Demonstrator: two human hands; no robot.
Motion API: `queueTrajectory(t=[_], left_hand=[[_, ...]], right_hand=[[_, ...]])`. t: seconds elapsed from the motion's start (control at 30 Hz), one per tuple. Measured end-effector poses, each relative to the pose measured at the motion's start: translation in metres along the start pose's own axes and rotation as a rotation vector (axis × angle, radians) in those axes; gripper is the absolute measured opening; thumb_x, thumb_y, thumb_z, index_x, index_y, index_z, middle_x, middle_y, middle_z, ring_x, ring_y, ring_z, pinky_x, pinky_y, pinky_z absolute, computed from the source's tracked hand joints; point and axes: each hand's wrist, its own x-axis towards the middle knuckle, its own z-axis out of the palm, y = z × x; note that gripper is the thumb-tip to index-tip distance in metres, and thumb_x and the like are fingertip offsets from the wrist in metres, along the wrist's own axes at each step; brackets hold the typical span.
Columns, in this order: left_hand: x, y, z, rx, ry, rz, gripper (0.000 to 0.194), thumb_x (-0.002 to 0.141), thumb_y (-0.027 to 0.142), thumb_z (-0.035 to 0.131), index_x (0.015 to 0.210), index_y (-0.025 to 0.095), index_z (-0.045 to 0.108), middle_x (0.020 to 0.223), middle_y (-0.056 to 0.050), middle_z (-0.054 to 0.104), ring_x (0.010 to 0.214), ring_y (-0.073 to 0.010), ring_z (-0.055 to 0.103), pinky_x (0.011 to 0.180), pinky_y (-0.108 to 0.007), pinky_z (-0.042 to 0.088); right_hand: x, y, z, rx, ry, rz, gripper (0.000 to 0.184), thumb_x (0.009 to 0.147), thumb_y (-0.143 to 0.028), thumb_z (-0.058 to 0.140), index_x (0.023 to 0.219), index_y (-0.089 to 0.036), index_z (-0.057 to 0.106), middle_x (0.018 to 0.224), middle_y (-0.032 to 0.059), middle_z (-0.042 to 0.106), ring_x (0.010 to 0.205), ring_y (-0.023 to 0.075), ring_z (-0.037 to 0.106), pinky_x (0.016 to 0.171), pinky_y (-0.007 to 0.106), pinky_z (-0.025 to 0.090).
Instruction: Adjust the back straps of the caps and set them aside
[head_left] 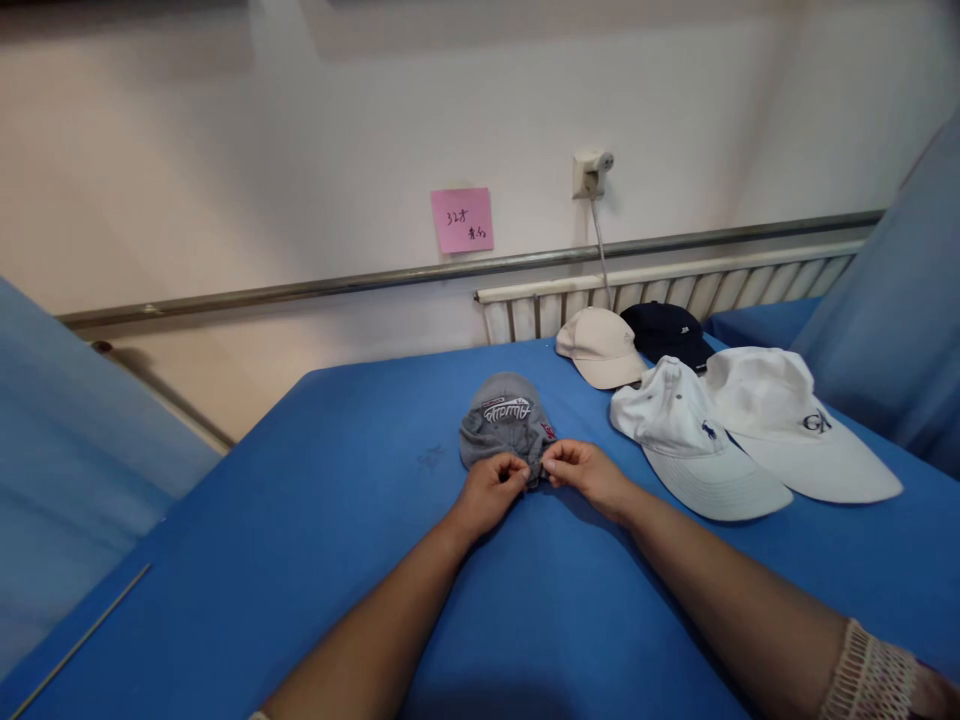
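A grey baseball cap (pixel 504 410) with white lettering lies on the blue-covered table (pixel 360 540), its brim pointing away from me. My left hand (pixel 491 490) pinches the near edge of this cap at its back. Close beside it, my right hand (pixel 585 470) pinches the same edge from the right, thumb against fingertips. Both hands are closed on the cap, only a small gap apart. The fingers cover what they grip there, so the strap or fastening cannot be made out.
To the right lie a beige cap (pixel 600 345), a black cap (pixel 664 330), a white cap with a small blue emblem (pixel 690 435) and a large-brimmed white cap (pixel 795 420). A thin stick (pixel 82 640) lies at the left edge. Blue curtains (pixel 67 480) hang at both sides.
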Motion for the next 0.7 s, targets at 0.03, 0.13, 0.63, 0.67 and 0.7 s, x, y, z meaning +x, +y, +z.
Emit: queueTrajectory(t=[0.03, 0.13, 0.63, 0.67, 0.7], left_hand=[[0.000, 0.000, -0.001, -0.021, -0.020, -0.003, 0.025, 0.081, 0.036, 0.056, 0.071, 0.015, 0.061, 0.066, 0.000, 0.059, 0.062, -0.0117, 0.051, 0.060, -0.022, 0.039], [-0.001, 0.000, -0.002, -0.056, -0.084, -0.012, 0.026, 0.082, 0.038, 0.057, 0.072, 0.014, 0.062, 0.066, 0.000, 0.059, 0.062, -0.0113, 0.050, 0.059, -0.022, 0.038], [0.001, 0.007, -0.007, -0.262, -0.065, -0.104, 0.033, 0.074, 0.046, 0.066, 0.072, 0.013, 0.062, 0.064, 0.000, 0.056, 0.059, -0.0098, 0.047, 0.058, -0.023, 0.035], [0.000, 0.007, -0.007, -0.263, -0.065, -0.108, 0.034, 0.074, 0.046, 0.066, 0.072, 0.013, 0.062, 0.064, 0.000, 0.056, 0.059, -0.0097, 0.047, 0.058, -0.023, 0.035], [0.000, 0.007, -0.007, -0.262, -0.065, -0.110, 0.034, 0.074, 0.047, 0.067, 0.072, 0.013, 0.062, 0.064, 0.000, 0.057, 0.059, -0.0097, 0.047, 0.058, -0.023, 0.035]], right_hand=[[0.000, 0.001, 0.000, -0.005, 0.001, 0.000, 0.032, 0.068, -0.045, 0.075, 0.073, -0.017, 0.060, 0.065, -0.0022, 0.058, 0.059, 0.0110, 0.050, 0.063, 0.027, 0.040], [0.002, 0.004, 0.000, -0.028, -0.009, -0.014, 0.031, 0.069, -0.045, 0.074, 0.073, -0.018, 0.060, 0.065, -0.0022, 0.058, 0.060, 0.0115, 0.051, 0.064, 0.028, 0.042], [-0.002, 0.007, 0.005, -0.461, 0.077, -0.291, 0.019, 0.074, -0.017, 0.066, 0.088, -0.021, 0.054, 0.088, 0.0012, 0.059, 0.079, 0.0150, 0.058, 0.076, 0.032, 0.048], [-0.003, 0.004, 0.005, -0.515, 0.076, -0.306, 0.018, 0.074, -0.017, 0.066, 0.087, -0.021, 0.054, 0.089, 0.0013, 0.059, 0.080, 0.0153, 0.058, 0.076, 0.032, 0.048], [-0.004, 0.002, 0.005, -0.569, 0.075, -0.319, 0.017, 0.075, -0.017, 0.065, 0.086, -0.021, 0.054, 0.088, 0.0012, 0.059, 0.080, 0.0154, 0.058, 0.076, 0.031, 0.047]])
